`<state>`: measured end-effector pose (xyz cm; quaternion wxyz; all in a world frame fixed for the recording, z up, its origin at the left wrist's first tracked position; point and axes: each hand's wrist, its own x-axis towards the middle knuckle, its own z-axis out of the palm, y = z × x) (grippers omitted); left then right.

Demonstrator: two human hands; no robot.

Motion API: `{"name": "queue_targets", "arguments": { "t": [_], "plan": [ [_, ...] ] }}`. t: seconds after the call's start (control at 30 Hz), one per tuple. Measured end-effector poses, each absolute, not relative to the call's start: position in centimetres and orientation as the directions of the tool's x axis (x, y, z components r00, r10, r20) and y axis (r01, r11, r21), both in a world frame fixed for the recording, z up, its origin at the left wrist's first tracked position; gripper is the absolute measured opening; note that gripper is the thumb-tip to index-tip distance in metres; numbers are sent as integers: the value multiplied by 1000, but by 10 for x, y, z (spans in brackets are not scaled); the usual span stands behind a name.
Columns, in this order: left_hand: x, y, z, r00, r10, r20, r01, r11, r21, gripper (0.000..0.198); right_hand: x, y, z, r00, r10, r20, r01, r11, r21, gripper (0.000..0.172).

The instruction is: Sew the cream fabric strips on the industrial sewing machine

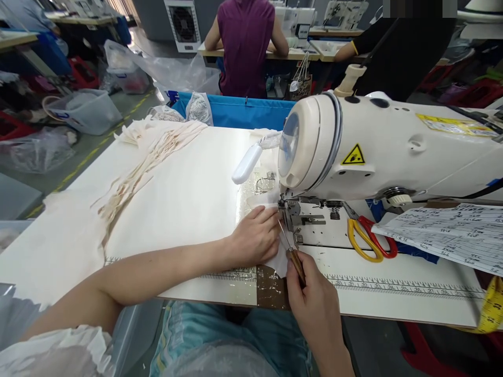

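My right hand (315, 301) is closed around the wooden handle of an awl (295, 262). Its thin metal point reaches up to the edge of a white fabric piece (280, 263), just before the presser foot (288, 213) of the sewing machine (377, 141). Left of the foot, my left hand (257, 235) presses down on this fabric with its fingers bent together, and the fingertips come close to the foot. Much of the fabric is hidden beneath that hand. The needle itself is too small to make out.
Cream fabric strips (145, 167) lie on the left of the white table. Right of the foot are scissors (365, 238) with yellow and red handles, written paper sheets (448, 230) and a yellow tape measure (491, 306). A person (247, 47) sits ahead; another is at right.
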<state>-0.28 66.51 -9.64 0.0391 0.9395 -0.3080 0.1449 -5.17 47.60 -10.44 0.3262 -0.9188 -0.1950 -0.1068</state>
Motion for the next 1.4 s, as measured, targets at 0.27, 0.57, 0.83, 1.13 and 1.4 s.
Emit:
{"name": "queue_targets", "arguments": {
  "t": [0.27,0.57,0.83,1.13,1.4],
  "plan": [
    [-7,664,-93,775,-585,240,-595,-803,-39,43,-56,444,-97,965,138,224,254,-713,-654,31],
    [-14,659,-91,778,-588,221,-592,-804,-56,41,-54,433,-96,996,57,72,92,-642,-761,40],
    [-15,659,-90,779,-590,211,-596,-802,-39,45,-57,432,-102,997,15,71,63,-654,-754,41],
    [-17,658,-89,772,-591,233,-603,-798,-28,43,-56,433,-100,1000,-23,1,-14,-655,-756,49],
    [-14,659,-92,760,-596,259,-608,-793,-44,42,-60,430,-106,997,-65,-31,-63,-586,-808,50]
  ]
}}
